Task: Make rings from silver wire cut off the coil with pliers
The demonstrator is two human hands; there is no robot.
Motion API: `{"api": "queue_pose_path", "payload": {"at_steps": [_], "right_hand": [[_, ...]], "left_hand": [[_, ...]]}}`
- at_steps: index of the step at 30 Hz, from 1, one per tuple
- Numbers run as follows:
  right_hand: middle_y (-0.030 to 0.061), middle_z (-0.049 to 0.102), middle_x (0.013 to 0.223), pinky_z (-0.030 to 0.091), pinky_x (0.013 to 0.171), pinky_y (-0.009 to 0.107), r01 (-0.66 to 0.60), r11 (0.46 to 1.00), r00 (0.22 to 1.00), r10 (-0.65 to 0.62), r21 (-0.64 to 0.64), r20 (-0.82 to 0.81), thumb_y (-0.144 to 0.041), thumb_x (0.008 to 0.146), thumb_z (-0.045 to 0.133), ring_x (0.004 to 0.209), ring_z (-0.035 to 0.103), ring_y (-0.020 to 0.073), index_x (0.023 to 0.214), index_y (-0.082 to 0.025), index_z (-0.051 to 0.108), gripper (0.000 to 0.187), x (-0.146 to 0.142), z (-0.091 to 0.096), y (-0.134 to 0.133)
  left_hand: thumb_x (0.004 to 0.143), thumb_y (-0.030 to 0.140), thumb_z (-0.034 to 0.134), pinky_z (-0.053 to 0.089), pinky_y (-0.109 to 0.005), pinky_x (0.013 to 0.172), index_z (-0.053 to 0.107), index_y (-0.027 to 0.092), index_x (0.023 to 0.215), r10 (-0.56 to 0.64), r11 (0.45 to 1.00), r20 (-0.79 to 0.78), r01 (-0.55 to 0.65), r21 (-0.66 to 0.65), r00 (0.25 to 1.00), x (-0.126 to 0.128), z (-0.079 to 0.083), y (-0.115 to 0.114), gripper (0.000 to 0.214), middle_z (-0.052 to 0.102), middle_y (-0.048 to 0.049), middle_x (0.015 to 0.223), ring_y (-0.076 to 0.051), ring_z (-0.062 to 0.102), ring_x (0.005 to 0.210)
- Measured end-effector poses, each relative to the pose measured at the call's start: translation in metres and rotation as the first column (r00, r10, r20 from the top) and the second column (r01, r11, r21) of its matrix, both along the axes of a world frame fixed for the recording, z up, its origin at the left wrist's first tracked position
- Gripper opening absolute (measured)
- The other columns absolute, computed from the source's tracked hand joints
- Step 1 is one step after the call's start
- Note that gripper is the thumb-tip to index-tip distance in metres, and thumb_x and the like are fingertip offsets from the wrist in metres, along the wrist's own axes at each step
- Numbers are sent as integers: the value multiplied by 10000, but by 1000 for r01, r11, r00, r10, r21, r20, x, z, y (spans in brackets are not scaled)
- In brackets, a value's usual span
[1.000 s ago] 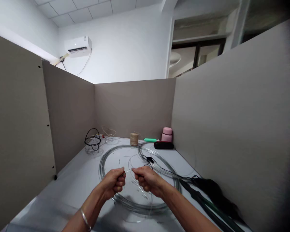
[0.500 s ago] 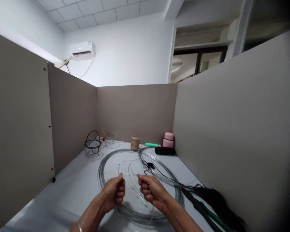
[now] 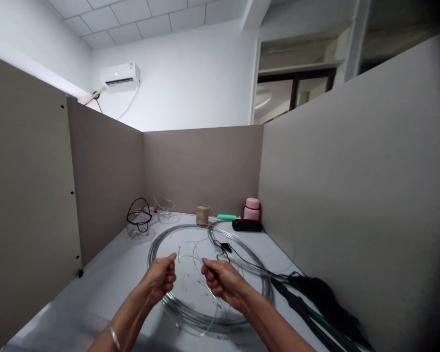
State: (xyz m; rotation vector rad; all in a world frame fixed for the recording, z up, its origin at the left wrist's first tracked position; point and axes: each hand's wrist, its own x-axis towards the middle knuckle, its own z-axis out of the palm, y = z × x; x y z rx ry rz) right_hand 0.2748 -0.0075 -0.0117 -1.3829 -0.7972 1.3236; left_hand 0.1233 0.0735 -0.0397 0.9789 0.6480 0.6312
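Observation:
Between my two hands runs a thin length of metal wire, bowed slightly upward. My left hand is closed and pinches the wire between thumb and fingers. My right hand is closed too, with thumb and forefinger on the wire's other side. Both hands hover over a large coil of silvery wire lying on the white table. Loose thin strands and small wire pieces lie inside the coil, partly behind my right hand.
Behind the coil stand a twine spool, a green-handled tool, a black case and a pink flask. Bent wire frames sit at the back left. A black bundle lies right. Grey partitions enclose the table.
My hands have moved farther apart, the left going left and both rising slightly in view. More of the wire shows between them. The view has shifted a little.

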Motion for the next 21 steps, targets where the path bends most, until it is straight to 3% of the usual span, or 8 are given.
{"api": "queue_pose_path", "payload": {"at_steps": [4, 11, 15, 18, 21], "right_hand": [[-91, 306, 380, 94, 280, 102, -27, 999, 1000, 27, -24, 9, -220, 811, 424, 282, 230, -2, 509, -135, 437, 314, 3, 0, 3], [-86, 329, 392, 104, 283, 89, -130, 991, 990, 128, -35, -53, -207, 798, 466, 290, 241, -9, 537, -116, 471, 277, 1, 22, 10], [-96, 307, 390, 116, 281, 92, -109, 994, 991, 109, 9, -77, -258, 822, 441, 293, 221, -4, 550, -129, 462, 302, 1, 23, 9], [-120, 205, 373, 90, 281, 94, -87, 996, 992, 89, 21, -88, -259, 844, 394, 286, 166, 0, 508, -152, 395, 353, 6, 17, 6], [-118, 208, 357, 61, 279, 98, -98, 995, 992, 96, -22, -82, -202, 825, 413, 279, 149, -3, 479, -145, 398, 350, 12, 14, 4]], "left_hand": [[594, 519, 605, -6, -182, 369, 258, 194, 508, 26, 1000, 29, -26, 2, 999, -7, -5, -2, 483, 156, 123, 400, -5, 120, 330], [640, 504, 592, 37, -164, 345, 391, 157, 526, -267, 962, 31, 269, -46, 963, -6, 13, 4, 417, 276, 81, 436, -18, 215, 346], [644, 402, 627, -5, -157, 342, 314, 175, 513, -176, 984, 97, 176, 3, 980, 2, 21, 13, 408, 174, 112, 428, -5, 117, 341], [660, 422, 604, -11, -157, 340, 270, 187, 519, -79, 997, 147, 77, 15, 986, 1, 14, 10, 432, 137, 117, 432, -8, 95, 343], [658, 441, 602, -10, -160, 335, 272, 190, 521, -108, 993, 136, 112, -21, 985, -2, 3, 0, 437, 161, 112, 434, -9, 105, 341]]}}
